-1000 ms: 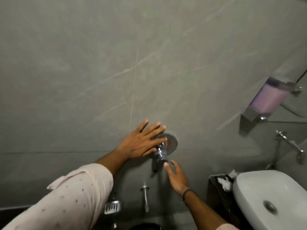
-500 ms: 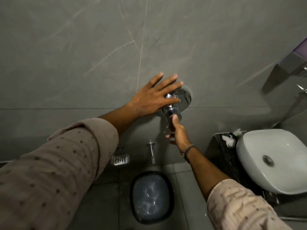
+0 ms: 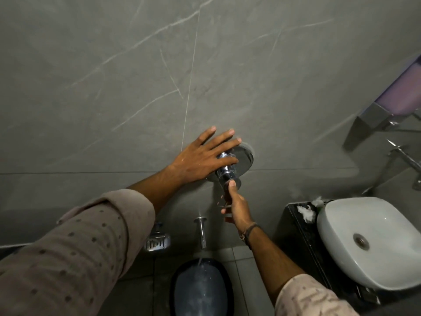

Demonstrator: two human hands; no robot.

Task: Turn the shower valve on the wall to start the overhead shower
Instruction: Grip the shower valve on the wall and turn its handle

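A chrome shower valve with a round wall plate sticks out of the grey tiled wall. My left hand lies flat on the wall beside it, fingers spread, the little finger across the valve body. My right hand comes from below, its thumb on the valve's front end and its fingers curled around the lever underneath, which they mostly hide. A thin stream of water falls from the chrome spout below. The overhead shower is out of view.
A dark blue bucket stands on the floor under the spout, catching water. A chrome soap dish hangs left of the spout. A white basin on a dark counter is at right, with a tap and purple soap dispenser above.
My right hand rose from below the valve to grip its lever, thumb on the end. Water now runs from the spout into the bucket. The view tilted down.
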